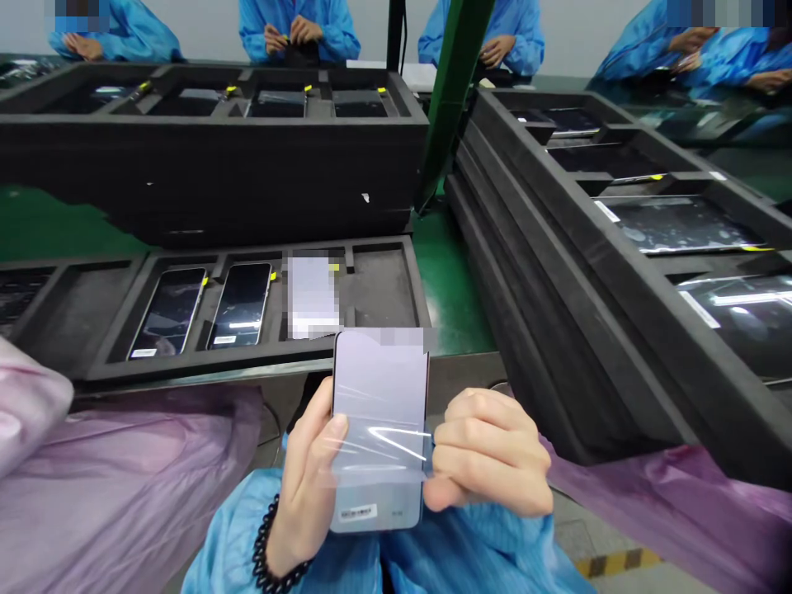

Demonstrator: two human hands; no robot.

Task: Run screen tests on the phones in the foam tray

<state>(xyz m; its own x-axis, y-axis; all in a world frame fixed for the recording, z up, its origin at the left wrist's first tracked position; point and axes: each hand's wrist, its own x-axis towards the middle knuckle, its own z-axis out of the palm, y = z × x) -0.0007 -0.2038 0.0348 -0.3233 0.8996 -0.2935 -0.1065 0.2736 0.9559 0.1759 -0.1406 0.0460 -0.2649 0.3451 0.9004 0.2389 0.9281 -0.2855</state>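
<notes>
My left hand [313, 466] is closed round the left side of a smartphone [379, 388], its thumb lying on the front edge. The phone is held upright toward me, with a small barcode label [358, 513] near its lower end. A clear protective film [387, 462] lies partly over the phone and looks lifted and creased at its lower part. My right hand [492, 454] is curled at the phone's right side, fingers pinched on the film's edge. Just beyond, a black foam tray [263, 356] holds several phones with yellow tabs, one of them pale and blurred out.
Stacked black foam trays with phones stand at the back left [247, 165] and along the right [544, 272]. A green post [454, 91] rises between them. Pink plastic sheeting [154, 470] hangs at both sides. Several people in blue smocks [337, 29] work across the bench.
</notes>
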